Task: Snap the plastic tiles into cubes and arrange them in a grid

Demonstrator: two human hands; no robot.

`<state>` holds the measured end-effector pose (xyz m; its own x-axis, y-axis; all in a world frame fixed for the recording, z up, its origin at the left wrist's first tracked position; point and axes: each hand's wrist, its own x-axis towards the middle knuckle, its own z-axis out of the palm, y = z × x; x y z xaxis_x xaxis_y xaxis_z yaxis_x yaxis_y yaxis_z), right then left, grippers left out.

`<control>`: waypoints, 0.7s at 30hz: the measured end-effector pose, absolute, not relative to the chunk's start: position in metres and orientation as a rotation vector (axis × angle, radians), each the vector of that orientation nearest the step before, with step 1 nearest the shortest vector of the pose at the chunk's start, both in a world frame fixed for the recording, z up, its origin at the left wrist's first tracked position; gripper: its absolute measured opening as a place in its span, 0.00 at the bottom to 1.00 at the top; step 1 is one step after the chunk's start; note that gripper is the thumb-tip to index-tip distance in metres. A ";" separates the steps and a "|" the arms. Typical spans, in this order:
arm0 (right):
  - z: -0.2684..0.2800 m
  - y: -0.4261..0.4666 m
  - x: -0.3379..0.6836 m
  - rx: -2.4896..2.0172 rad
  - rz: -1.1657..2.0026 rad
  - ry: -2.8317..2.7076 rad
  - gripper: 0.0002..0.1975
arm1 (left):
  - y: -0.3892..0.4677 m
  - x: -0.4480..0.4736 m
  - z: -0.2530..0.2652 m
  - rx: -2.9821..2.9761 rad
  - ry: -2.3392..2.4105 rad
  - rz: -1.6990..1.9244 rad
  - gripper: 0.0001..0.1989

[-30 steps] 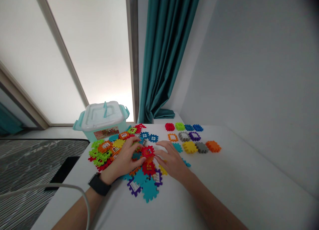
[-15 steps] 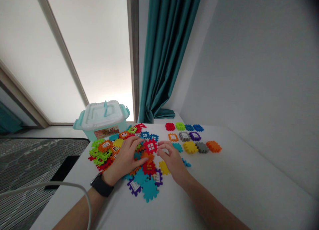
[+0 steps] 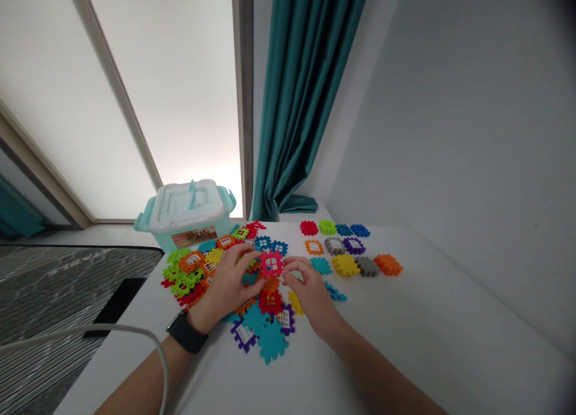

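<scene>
A red toothed plastic tile with a window lattice (image 3: pixel 272 263) is held just above the pile, between my two hands. My left hand (image 3: pixel 234 277), with a dark watch on its wrist, curves over the pile; its fingertips and thumb are at the tile's left edge. My right hand (image 3: pixel 310 292) pinches the tile's right edge between thumb and bent fingers. Below it lie another red window tile (image 3: pixel 270 302), a large light-blue tile (image 3: pixel 272 341) and a purple-framed tile (image 3: pixel 243 336). Part of a yellow tile (image 3: pixel 295 303) shows beside my right hand.
Behind the pile stands a lidded turquoise box (image 3: pixel 189 214). On the right, rows of sorted tiles include a yellow stack (image 3: pixel 345 265), a grey stack (image 3: pixel 366 267) and an orange stack (image 3: pixel 388 264). A pale cable (image 3: pixel 130 329) crosses near my left forearm.
The red window tile has tilted slightly between my hands. My left thumb has moved up and inward toward it. The whole view has shifted a little.
</scene>
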<state>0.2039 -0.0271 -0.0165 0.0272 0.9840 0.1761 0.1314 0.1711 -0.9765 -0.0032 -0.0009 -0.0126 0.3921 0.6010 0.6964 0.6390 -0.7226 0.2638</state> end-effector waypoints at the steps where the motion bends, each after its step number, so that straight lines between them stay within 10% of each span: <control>1: -0.017 -0.027 0.204 -1.178 0.951 -1.387 0.10 | -0.001 -0.003 -0.012 -2.596 -1.161 -1.265 0.22; 21: -0.021 -0.020 0.227 -1.095 0.227 -1.996 0.28 | -0.007 -0.002 -0.004 -2.757 -1.244 -1.258 0.22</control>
<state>0.2269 -0.0203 -0.0210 -0.2774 0.7666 0.5792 0.6170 0.6042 -0.5042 -0.0019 -0.0074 -0.0045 0.4192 0.6875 0.5929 0.5849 -0.7040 0.4028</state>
